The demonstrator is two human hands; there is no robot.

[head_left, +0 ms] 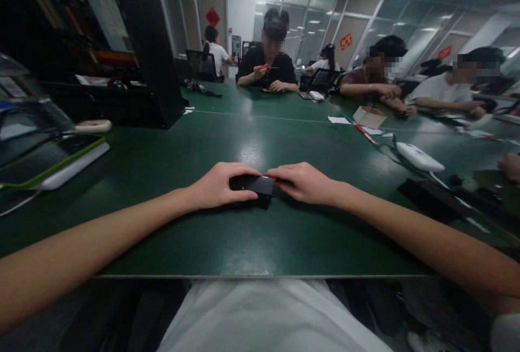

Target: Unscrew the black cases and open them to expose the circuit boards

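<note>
A small black box-shaped device (260,187) rests on the dark green table (244,238), straight ahead of me. My left hand (219,184) is wrapped round its left end, thumb along the near side. My right hand (304,183) is closed in a pinch at the device's right end, and a sliver of something red (271,177) shows between its fingertips and the device. What the red thing is I cannot make out. Both forearms reach in from the near table edge.
A tablet in a green-edged case (49,165) lies at the left, with a black monitor (142,49) behind it. At the right lie a white oval device (420,157), cables and a black flat object (430,197). Several other people sit at the far and right sides; a cardboard box (369,117) stands near them.
</note>
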